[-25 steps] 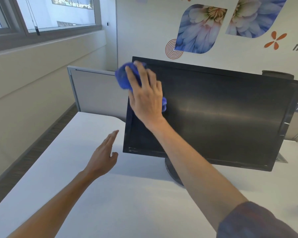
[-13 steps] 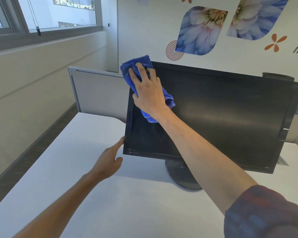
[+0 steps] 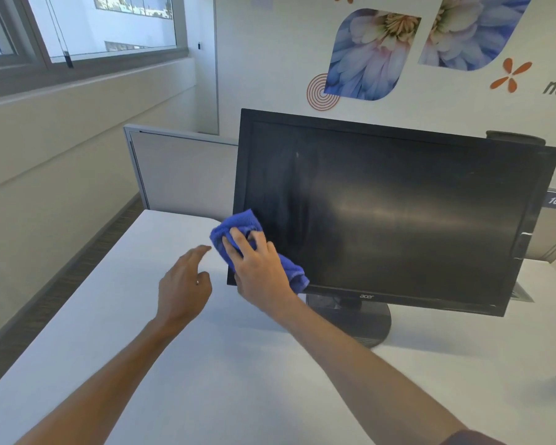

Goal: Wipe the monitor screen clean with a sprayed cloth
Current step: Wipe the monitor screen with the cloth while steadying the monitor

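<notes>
A black Acer monitor stands on a round base on the white desk, its screen dark and streaked. My right hand grips a bunched blue cloth and presses it against the screen's lower left corner, over the bezel. The cloth's tail hangs out below my palm. My left hand hovers with relaxed fingers just left of that corner, a small gap away from the monitor.
A grey desk partition stands behind the monitor's left side. A wall with flower graphics is behind, and windows are at the upper left. The floor drops off along the desk's left edge.
My right hand has swept the cloth from the screen's top left corner down to its bottom left corner. My left hand touched the monitor's left edge half a second ago and has come away.
</notes>
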`<state>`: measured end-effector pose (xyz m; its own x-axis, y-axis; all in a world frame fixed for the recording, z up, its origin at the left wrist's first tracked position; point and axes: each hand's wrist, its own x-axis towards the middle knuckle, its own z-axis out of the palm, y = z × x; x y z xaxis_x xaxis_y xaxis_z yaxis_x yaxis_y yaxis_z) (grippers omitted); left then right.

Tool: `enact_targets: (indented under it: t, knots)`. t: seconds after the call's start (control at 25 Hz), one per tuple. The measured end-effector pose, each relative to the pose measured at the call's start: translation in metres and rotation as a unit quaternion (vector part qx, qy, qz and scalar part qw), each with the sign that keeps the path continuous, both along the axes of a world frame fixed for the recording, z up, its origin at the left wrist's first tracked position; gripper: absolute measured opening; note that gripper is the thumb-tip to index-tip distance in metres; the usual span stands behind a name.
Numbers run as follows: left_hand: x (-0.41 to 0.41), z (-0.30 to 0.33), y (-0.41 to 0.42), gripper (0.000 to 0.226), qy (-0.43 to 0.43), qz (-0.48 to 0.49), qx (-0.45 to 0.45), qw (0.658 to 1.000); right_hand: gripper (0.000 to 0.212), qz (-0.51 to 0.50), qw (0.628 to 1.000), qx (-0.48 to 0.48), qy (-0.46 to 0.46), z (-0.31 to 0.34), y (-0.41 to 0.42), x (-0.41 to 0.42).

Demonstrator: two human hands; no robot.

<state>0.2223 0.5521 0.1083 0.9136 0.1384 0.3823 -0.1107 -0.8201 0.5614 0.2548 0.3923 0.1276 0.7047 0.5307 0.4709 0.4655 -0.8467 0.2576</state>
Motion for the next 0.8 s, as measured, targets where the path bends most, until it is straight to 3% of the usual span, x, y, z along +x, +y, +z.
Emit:
enact_targets:
  t: [0.12,0.24,0.4,0.64,0.8]
  knots:
    - [0.003,0.013,-0.007,0.055,-0.087,-0.009,0.003,0.996,0.073,0.008,0.999,-0.013,0.032,-0.028,-0.002,-0.021]
    - [0.009,0.026,-0.018,0.062,-0.115,-0.074,0.06,0.989,0.074,0.009,0.998,-0.047,0.051,-0.04,-0.005,-0.036]
    - [0.015,0.02,-0.029,0.068,-0.07,-0.124,0.189,0.971,0.054,0.016,0.994,-0.105,0.035,-0.037,-0.015,-0.046]
    - [0.015,0.005,-0.029,0.07,-0.019,-0.102,0.211,0.972,0.048,-0.02,0.989,-0.14,0.041,-0.046,-0.044,-0.058]
    - [0.011,0.006,-0.036,0.078,-0.009,-0.091,0.204,0.975,0.057,-0.058,0.99,-0.114,0.063,-0.054,-0.073,-0.067]
